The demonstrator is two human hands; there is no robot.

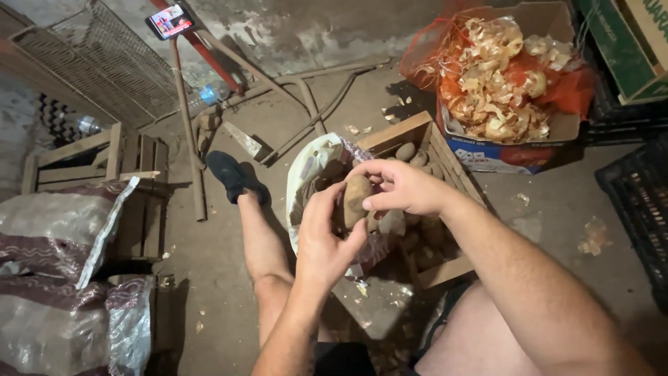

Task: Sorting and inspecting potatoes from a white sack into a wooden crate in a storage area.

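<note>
Both my hands meet on one brown potato point(356, 197) held above a wooden crate point(400, 133) of potatoes. My left hand point(323, 237) cups the potato from below and the left. My right hand point(400, 186) pinches its upper right side with thumb and fingers. A white plastic bag point(306, 167) lies open just behind my hands, against the crate's left side. More potatoes point(410, 153) lie in the crate's far end.
A cardboard box point(501, 150) heaped with onion skins and orange netting stands behind the crate. Black plastic crates point(640, 202) line the right. Filled sacks point(62, 278) and a wooden crate point(132, 181) sit at left. My left leg and dark shoe point(233, 174) stretch across the concrete floor.
</note>
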